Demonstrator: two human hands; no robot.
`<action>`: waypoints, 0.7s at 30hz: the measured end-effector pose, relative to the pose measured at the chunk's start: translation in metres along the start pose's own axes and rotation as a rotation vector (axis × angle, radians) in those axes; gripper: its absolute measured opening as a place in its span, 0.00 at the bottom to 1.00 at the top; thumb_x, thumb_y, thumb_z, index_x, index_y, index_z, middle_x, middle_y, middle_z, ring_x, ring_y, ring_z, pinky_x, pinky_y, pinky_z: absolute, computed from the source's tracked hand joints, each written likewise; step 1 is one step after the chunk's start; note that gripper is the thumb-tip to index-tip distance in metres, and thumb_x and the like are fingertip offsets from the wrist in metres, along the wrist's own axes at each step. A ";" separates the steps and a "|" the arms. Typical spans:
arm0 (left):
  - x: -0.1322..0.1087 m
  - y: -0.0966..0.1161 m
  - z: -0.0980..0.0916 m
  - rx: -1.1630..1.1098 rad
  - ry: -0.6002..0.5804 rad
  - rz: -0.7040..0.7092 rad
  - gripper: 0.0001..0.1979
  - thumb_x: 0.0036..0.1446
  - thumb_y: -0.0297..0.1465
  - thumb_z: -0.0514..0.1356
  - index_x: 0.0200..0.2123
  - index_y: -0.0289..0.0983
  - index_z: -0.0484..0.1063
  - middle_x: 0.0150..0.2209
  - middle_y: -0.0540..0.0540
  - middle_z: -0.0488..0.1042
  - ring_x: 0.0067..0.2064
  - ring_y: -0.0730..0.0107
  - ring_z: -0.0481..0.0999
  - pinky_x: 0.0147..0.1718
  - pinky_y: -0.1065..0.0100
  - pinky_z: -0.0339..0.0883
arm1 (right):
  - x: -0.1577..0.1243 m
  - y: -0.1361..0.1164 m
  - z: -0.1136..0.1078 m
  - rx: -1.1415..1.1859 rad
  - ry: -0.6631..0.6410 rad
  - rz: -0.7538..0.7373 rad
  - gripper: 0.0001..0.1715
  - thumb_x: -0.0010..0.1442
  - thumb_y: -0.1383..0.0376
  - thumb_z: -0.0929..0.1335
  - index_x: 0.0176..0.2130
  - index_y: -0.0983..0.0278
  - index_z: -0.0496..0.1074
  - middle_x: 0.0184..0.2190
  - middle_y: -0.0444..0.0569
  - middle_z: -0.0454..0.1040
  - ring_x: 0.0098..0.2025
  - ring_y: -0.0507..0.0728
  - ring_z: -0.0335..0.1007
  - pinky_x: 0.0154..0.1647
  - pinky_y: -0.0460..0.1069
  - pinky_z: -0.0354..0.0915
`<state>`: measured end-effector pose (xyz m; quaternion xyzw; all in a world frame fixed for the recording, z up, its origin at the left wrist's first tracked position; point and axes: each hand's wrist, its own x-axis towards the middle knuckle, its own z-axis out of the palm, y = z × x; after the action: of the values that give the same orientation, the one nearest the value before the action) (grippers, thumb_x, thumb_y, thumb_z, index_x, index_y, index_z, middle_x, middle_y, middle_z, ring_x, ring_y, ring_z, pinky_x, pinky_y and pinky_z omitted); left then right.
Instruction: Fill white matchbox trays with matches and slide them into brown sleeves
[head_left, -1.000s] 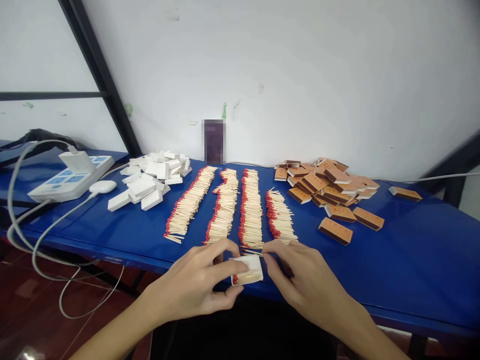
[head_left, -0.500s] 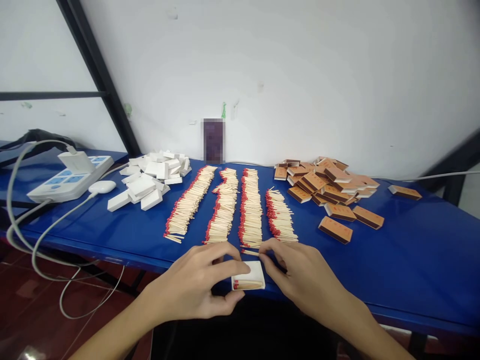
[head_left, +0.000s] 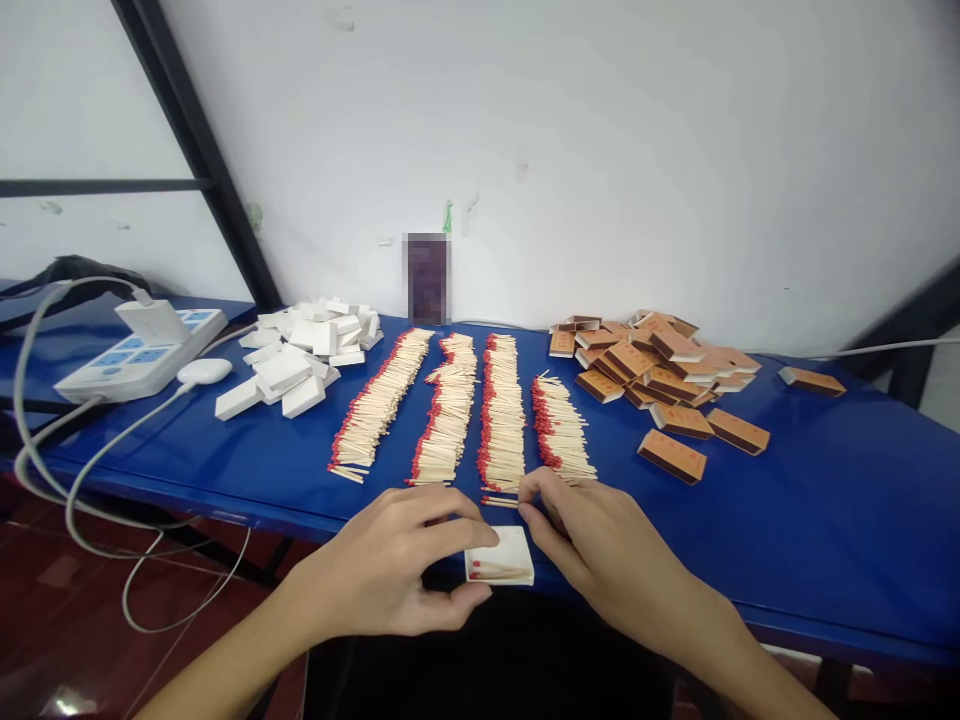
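Observation:
My left hand point(head_left: 420, 560) grips a white matchbox tray point(head_left: 517, 545) by its left end, at the table's front edge. A few red-tipped matches point(head_left: 499, 572) lie along the tray's near side. Just beyond the tray, my right hand point(head_left: 592, 530) has thumb and forefinger pinched at the plain end of a match point(head_left: 499, 501), whose red head points left. Right behind it is the near end of a long row of matches point(head_left: 502, 420). A shorter row point(head_left: 559, 435) lies partly behind my right hand.
Two more match rows, a left one point(head_left: 382, 400) and a middle one point(head_left: 446, 410), run back toward the wall. White trays point(head_left: 300, 355) are heaped at left, orange-brown matchbox sleeves point(head_left: 660, 365) at right. A power strip point(head_left: 142, 360) with white cables sits far left. A blurred dark rectangle point(head_left: 427, 280) stands against the wall.
The tray has shifted slightly right and tilted, so the matches inside show more. My right hand stays at the match by the row's near end, its fingers a little higher.

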<state>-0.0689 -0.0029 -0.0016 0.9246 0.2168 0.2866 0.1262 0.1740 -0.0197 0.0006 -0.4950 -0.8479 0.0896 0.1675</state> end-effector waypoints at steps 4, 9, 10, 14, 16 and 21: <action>0.000 0.001 0.000 -0.004 -0.004 -0.010 0.14 0.57 0.27 0.65 0.47 0.39 0.72 0.43 0.47 0.78 0.40 0.66 0.79 0.38 0.68 0.70 | 0.001 0.000 0.000 -0.018 -0.012 0.004 0.06 0.72 0.66 0.59 0.44 0.60 0.65 0.32 0.45 0.77 0.35 0.61 0.77 0.35 0.52 0.62; -0.001 0.001 -0.001 -0.008 -0.008 -0.019 0.14 0.58 0.27 0.65 0.48 0.39 0.72 0.43 0.47 0.78 0.41 0.66 0.79 0.38 0.68 0.71 | 0.001 0.001 0.001 -0.032 -0.013 0.002 0.07 0.72 0.66 0.59 0.43 0.60 0.66 0.32 0.47 0.78 0.35 0.60 0.76 0.35 0.52 0.62; -0.001 0.001 -0.001 -0.010 -0.006 -0.019 0.15 0.58 0.27 0.64 0.49 0.39 0.72 0.44 0.46 0.78 0.41 0.66 0.79 0.39 0.68 0.71 | 0.001 0.002 0.002 -0.033 -0.018 0.000 0.07 0.72 0.66 0.59 0.43 0.60 0.65 0.32 0.47 0.78 0.34 0.60 0.76 0.35 0.52 0.62; -0.002 0.000 -0.001 -0.038 0.007 -0.023 0.15 0.59 0.27 0.64 0.50 0.39 0.70 0.45 0.45 0.77 0.43 0.65 0.78 0.42 0.67 0.71 | 0.001 0.002 0.001 0.037 0.005 0.014 0.09 0.73 0.65 0.57 0.42 0.60 0.64 0.32 0.47 0.76 0.33 0.59 0.74 0.34 0.51 0.62; -0.002 0.000 -0.001 -0.060 0.027 -0.042 0.14 0.59 0.26 0.64 0.48 0.39 0.68 0.44 0.46 0.76 0.43 0.66 0.77 0.42 0.68 0.71 | 0.000 0.001 -0.001 0.127 0.040 0.025 0.09 0.74 0.64 0.57 0.41 0.59 0.63 0.31 0.44 0.75 0.31 0.56 0.71 0.32 0.50 0.61; -0.003 0.000 -0.001 -0.092 0.107 -0.109 0.15 0.59 0.23 0.63 0.44 0.41 0.62 0.43 0.48 0.73 0.36 0.72 0.72 0.34 0.72 0.68 | -0.005 -0.003 -0.009 0.374 0.158 0.053 0.11 0.74 0.61 0.58 0.38 0.58 0.62 0.26 0.39 0.67 0.25 0.52 0.61 0.27 0.47 0.57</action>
<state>-0.0713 -0.0043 -0.0016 0.8880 0.2601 0.3379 0.1722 0.1774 -0.0254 0.0089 -0.4828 -0.7874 0.2106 0.3203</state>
